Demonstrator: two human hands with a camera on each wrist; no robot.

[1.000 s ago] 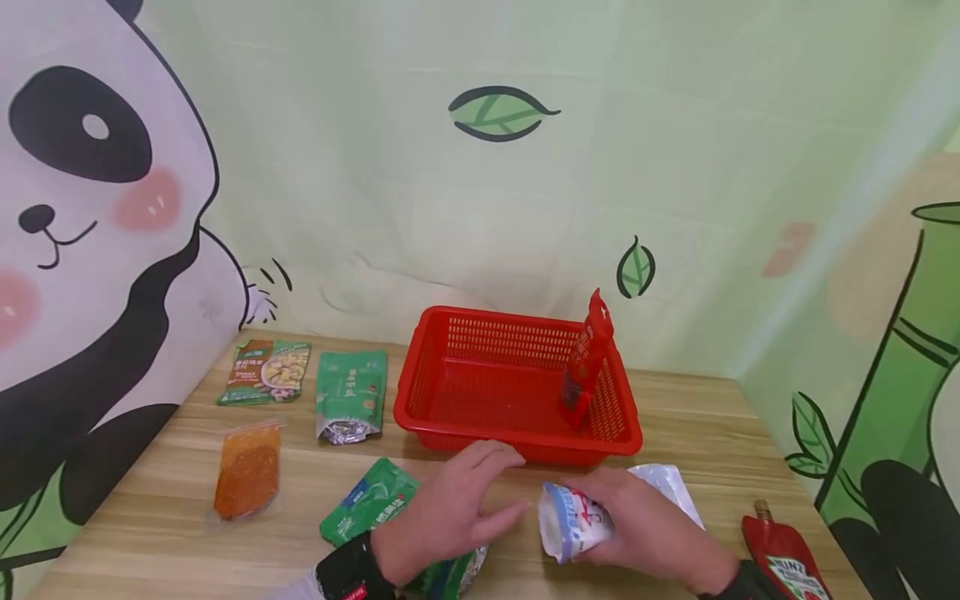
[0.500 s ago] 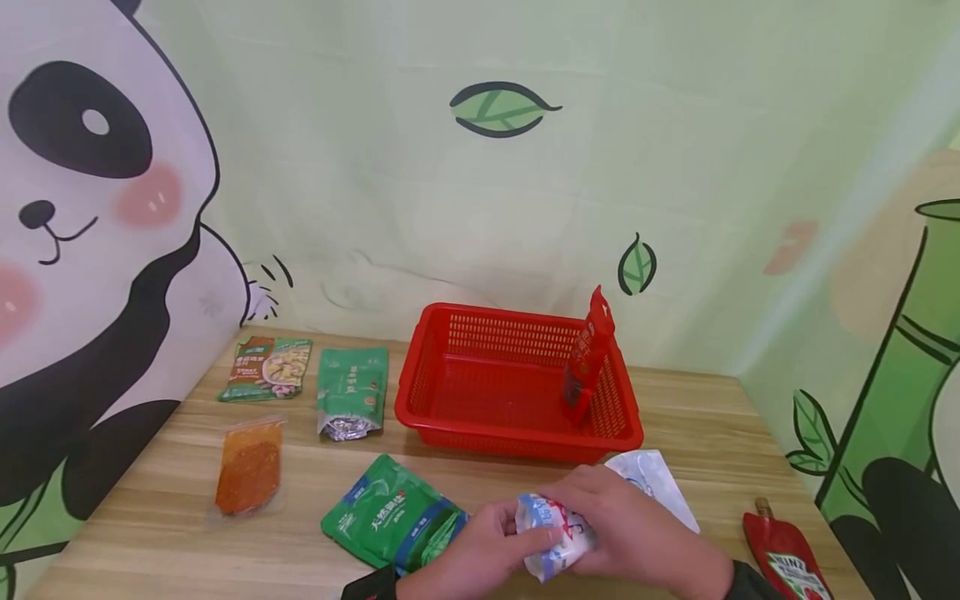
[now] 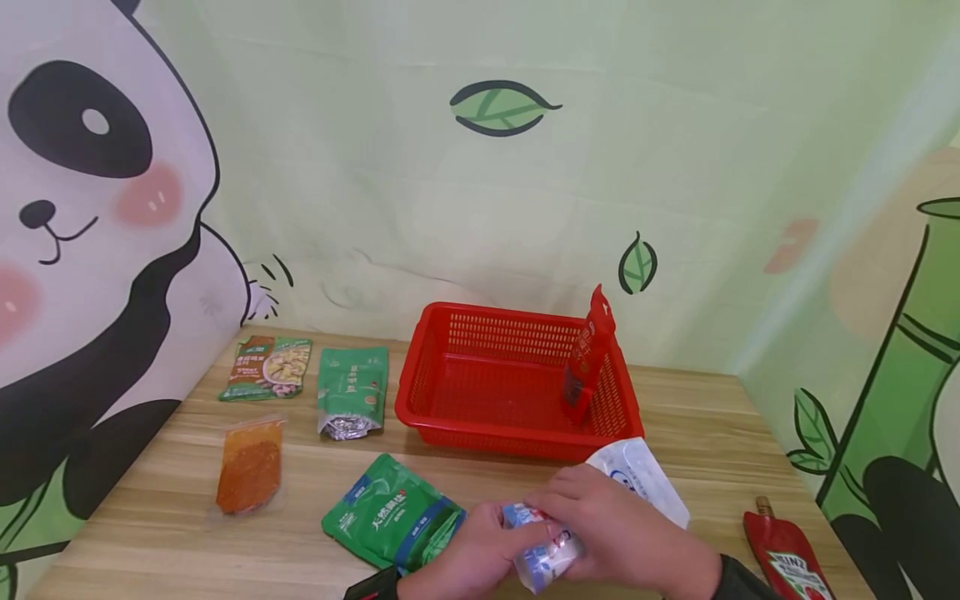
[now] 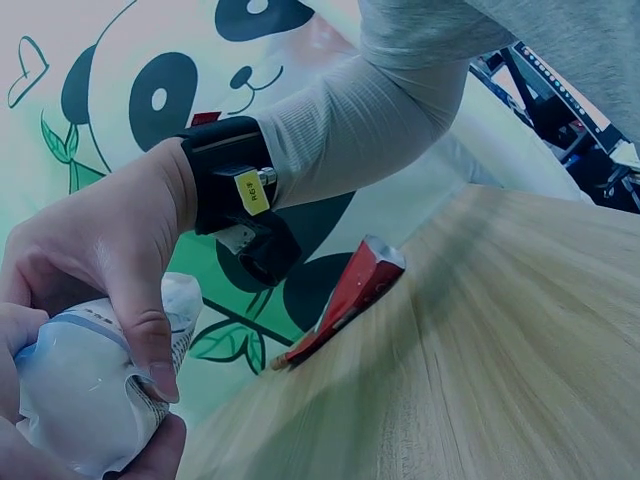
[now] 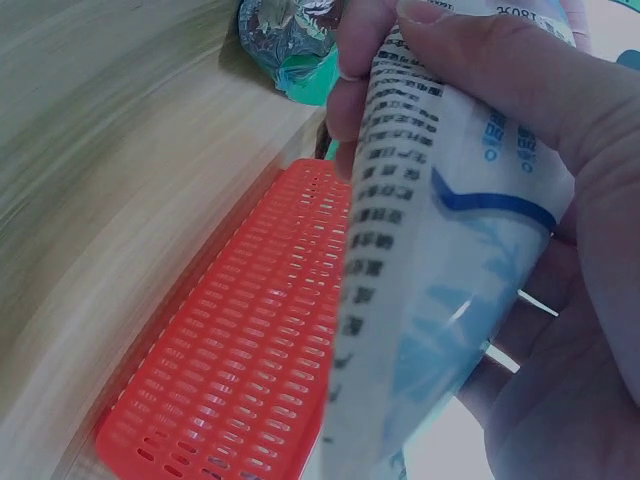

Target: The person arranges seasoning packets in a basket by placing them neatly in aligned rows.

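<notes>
Head view: the white-and-blue pouch (image 3: 553, 557) was held between both hands, in front of the red basket (image 3: 517, 447); couldn't tell if it touched the table (image 3: 277, 554). Left hand (image 3: 472, 550) pinched the near end, thumb across the print; right hand (image 3: 618, 525) gripped the middle, with the flatter end sticking out behind, near the basket rim. Green pouch (image 3: 393, 512) was just beside the left hand; ketchup pouch (image 3: 787, 557) well off to the right, leaving more sideways room there. Table's back edge lay past the basket.

Left wrist view: near end looked puffed and creased, right thumb pressed along its side. Probably soft, light, a bit slippery; best held around the full middle.

Right wrist view: right fingers wrapped the printed film, which tapered downward. Thin film, so hard squeezing could burst it. Basket's perforated side showed close behind.
</notes>
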